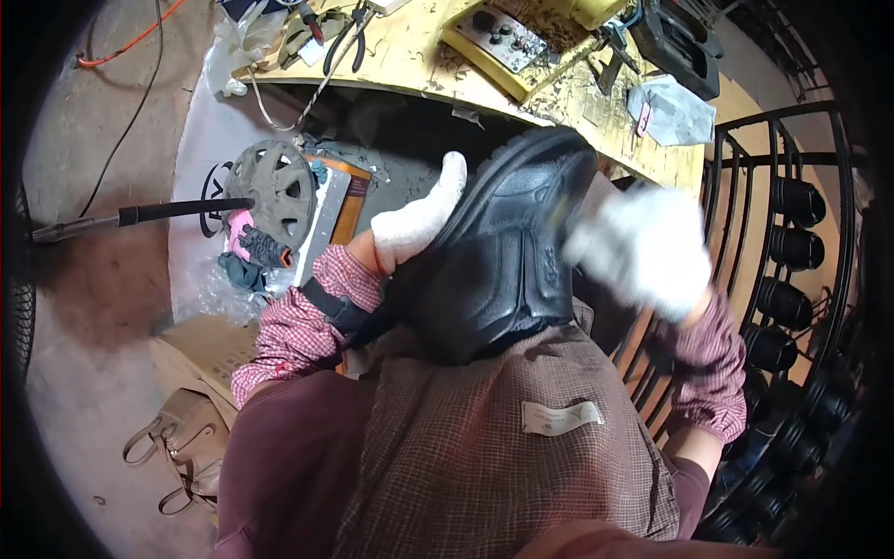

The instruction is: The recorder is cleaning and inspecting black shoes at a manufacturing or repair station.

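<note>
A black leather shoe with a thick ridged sole rests on my lap, its toe pointing up and away toward the workbench. My left hand, in a white glove, grips it from the sole side. The left thumb stretches along the sole edge, while the other fingers are hidden behind the shoe. On the upper's right side is my right hand, also in white. Motion smears its fingers, so I cannot make out whether it holds anything. A brown checked apron covers my lap beneath the shoe.
Ahead stands a yellowish workbench with pliers, a yellow control box and scattered black scraps. A black metal rack bearing several black shoes rises at right. A grey hubcap-like wheel and a tan bag are at left.
</note>
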Tool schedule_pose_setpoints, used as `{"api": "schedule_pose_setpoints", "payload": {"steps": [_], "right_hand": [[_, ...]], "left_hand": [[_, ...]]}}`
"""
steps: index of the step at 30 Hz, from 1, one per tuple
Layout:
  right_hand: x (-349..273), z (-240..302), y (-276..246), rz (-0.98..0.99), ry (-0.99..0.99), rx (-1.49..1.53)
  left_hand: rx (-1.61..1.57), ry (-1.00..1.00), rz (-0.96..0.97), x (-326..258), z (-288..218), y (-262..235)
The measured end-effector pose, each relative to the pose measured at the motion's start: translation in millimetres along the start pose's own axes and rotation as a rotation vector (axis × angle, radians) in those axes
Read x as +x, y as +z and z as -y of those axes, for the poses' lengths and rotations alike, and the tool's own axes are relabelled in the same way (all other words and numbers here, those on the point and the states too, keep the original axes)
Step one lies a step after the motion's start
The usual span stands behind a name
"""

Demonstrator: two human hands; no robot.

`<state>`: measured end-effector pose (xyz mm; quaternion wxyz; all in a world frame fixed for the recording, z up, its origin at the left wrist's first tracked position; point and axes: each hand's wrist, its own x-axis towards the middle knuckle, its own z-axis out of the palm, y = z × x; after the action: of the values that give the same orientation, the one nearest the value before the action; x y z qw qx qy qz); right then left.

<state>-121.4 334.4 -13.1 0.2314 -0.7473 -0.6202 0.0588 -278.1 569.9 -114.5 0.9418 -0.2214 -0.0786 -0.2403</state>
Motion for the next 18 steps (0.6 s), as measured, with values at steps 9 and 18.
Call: {"api": "schedule_pose_setpoints", "payload": {"steps": [9, 18], "right_hand": [[11.2, -10.2, -12.6, 0.06, 0.001, -0.347], [14.5, -6.6, -7.0, 0.158, 0.077, -0.335]], "left_hand": [[-0.639, 0.194, -0.268, -8.0, 1.8, 17.9], [-1.766, 0.342, -0.229, 2.0, -5.0, 16.2]]}}
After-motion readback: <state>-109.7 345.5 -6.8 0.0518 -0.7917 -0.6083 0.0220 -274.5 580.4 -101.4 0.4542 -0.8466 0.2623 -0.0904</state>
